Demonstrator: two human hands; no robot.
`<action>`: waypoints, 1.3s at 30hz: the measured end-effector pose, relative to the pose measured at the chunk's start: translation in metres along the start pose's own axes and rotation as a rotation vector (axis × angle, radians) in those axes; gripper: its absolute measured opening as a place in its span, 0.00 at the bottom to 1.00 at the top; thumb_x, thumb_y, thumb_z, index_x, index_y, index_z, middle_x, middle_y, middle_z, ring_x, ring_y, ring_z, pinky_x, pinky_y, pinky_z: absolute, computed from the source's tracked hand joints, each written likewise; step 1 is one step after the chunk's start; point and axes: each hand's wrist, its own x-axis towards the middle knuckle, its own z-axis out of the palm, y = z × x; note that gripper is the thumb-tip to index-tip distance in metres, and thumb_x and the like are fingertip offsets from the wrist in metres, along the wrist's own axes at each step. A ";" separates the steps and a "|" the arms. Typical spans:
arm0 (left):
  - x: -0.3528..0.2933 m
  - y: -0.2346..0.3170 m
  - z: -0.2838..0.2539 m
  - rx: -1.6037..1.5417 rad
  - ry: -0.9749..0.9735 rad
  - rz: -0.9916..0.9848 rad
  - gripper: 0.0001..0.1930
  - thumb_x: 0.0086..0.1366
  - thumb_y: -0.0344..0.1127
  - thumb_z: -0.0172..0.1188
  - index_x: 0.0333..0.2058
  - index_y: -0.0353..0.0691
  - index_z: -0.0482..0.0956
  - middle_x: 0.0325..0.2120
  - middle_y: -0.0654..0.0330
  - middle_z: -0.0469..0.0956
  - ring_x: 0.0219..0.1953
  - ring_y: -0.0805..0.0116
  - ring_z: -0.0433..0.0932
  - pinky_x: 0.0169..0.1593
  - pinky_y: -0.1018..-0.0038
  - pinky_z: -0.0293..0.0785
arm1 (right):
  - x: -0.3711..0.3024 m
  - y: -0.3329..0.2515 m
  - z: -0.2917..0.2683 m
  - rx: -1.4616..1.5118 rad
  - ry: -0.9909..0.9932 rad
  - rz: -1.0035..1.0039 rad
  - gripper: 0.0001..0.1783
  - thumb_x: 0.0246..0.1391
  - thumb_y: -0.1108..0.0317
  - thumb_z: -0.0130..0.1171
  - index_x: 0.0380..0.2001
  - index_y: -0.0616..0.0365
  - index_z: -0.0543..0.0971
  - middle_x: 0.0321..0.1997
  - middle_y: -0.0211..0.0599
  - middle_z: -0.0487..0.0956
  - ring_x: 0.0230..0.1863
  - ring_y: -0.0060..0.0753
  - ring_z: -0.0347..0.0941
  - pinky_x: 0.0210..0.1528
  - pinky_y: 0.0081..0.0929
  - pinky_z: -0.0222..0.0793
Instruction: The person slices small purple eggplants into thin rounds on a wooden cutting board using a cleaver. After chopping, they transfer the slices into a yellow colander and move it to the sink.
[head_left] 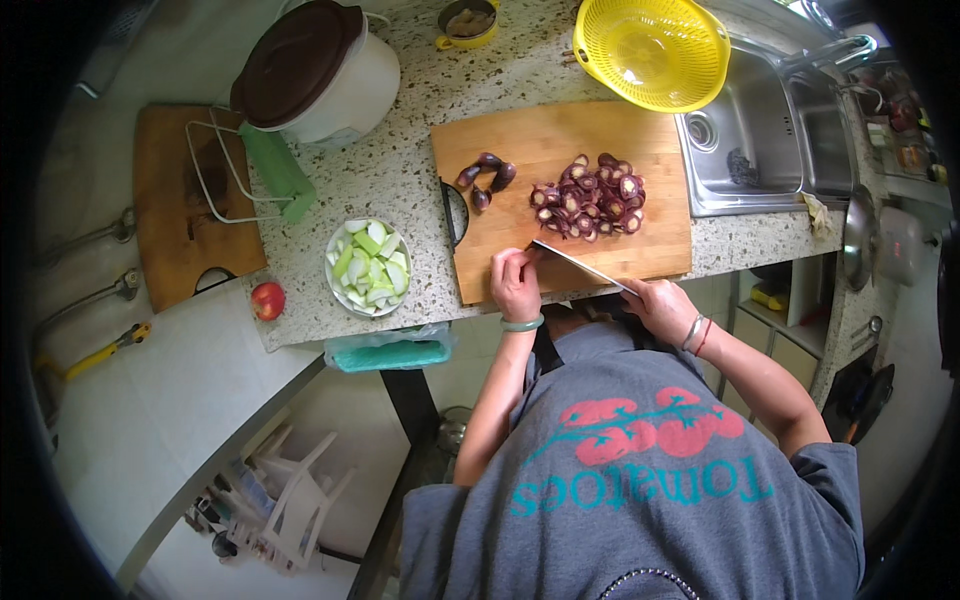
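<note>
we cannot see the handle of the knife (583, 266) inside the right hand (660, 307), nor tell what the left hand (516, 287) pinches, and the view's top edge crops the yellow basket (650, 60).

There are two hands (516, 288) (664, 312), one knife (582, 266), two boards (500, 238) (165, 200), one colander (650, 52), one apple (267, 301).

The cutting board (560, 130) is smooth wood, the sink (755, 115) shiny metal.

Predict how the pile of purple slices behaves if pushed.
The purple slices would probably spread apart, being loosely heaped. They're likely light individually, being cut small. Some might roll, having round outlines.
</note>
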 end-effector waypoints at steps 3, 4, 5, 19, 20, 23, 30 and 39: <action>0.002 0.005 0.001 -0.027 0.015 -0.015 0.08 0.53 0.22 0.67 0.27 0.37 0.75 0.32 0.57 0.73 0.33 0.61 0.75 0.37 0.71 0.73 | -0.007 -0.004 -0.004 -0.013 0.006 0.035 0.14 0.61 0.63 0.51 0.46 0.56 0.77 0.29 0.56 0.79 0.33 0.58 0.77 0.36 0.48 0.74; 0.001 0.003 0.002 -0.023 0.017 -0.020 0.08 0.54 0.24 0.68 0.27 0.36 0.75 0.32 0.58 0.73 0.32 0.63 0.75 0.36 0.72 0.73 | -0.007 -0.004 -0.003 0.002 0.010 0.028 0.14 0.61 0.63 0.51 0.46 0.56 0.77 0.30 0.55 0.80 0.33 0.58 0.77 0.36 0.48 0.74; -0.001 0.001 0.003 -0.029 0.015 -0.034 0.08 0.54 0.24 0.68 0.27 0.36 0.75 0.32 0.58 0.73 0.31 0.63 0.75 0.35 0.72 0.73 | -0.007 -0.005 -0.003 0.017 0.014 0.021 0.14 0.61 0.63 0.51 0.46 0.56 0.77 0.30 0.55 0.80 0.33 0.58 0.77 0.36 0.48 0.74; 0.000 0.003 -0.002 0.035 -0.038 0.030 0.07 0.54 0.20 0.63 0.29 0.36 0.75 0.31 0.55 0.73 0.35 0.57 0.75 0.40 0.68 0.73 | 0.009 -0.005 0.015 0.008 0.014 0.021 0.12 0.61 0.63 0.51 0.40 0.57 0.78 0.25 0.56 0.78 0.30 0.60 0.76 0.34 0.50 0.72; 0.000 0.002 -0.003 0.014 -0.037 0.029 0.07 0.54 0.20 0.63 0.29 0.36 0.75 0.31 0.55 0.73 0.35 0.57 0.75 0.40 0.68 0.73 | 0.005 -0.007 0.008 0.017 0.016 0.008 0.11 0.61 0.63 0.51 0.40 0.57 0.79 0.26 0.56 0.79 0.31 0.59 0.76 0.34 0.50 0.72; 0.000 0.001 -0.002 -0.037 -0.037 0.025 0.06 0.55 0.21 0.63 0.29 0.36 0.75 0.31 0.55 0.73 0.35 0.57 0.75 0.40 0.68 0.73 | -0.005 -0.003 0.001 0.034 0.035 -0.014 0.12 0.61 0.63 0.52 0.42 0.57 0.78 0.28 0.55 0.79 0.31 0.58 0.77 0.35 0.49 0.73; -0.004 -0.002 0.000 -0.004 -0.026 -0.029 0.06 0.55 0.22 0.65 0.29 0.36 0.75 0.31 0.56 0.73 0.33 0.58 0.75 0.38 0.67 0.73 | -0.012 -0.016 -0.002 0.080 0.051 -0.018 0.14 0.61 0.64 0.52 0.46 0.57 0.78 0.29 0.55 0.80 0.33 0.57 0.77 0.36 0.48 0.74; -0.006 -0.006 -0.002 0.033 -0.068 -0.003 0.06 0.55 0.21 0.63 0.29 0.36 0.76 0.32 0.54 0.73 0.35 0.55 0.76 0.40 0.67 0.73 | 0.004 -0.018 0.011 -0.016 -0.010 0.040 0.13 0.60 0.64 0.51 0.45 0.57 0.77 0.28 0.58 0.79 0.32 0.58 0.77 0.35 0.51 0.73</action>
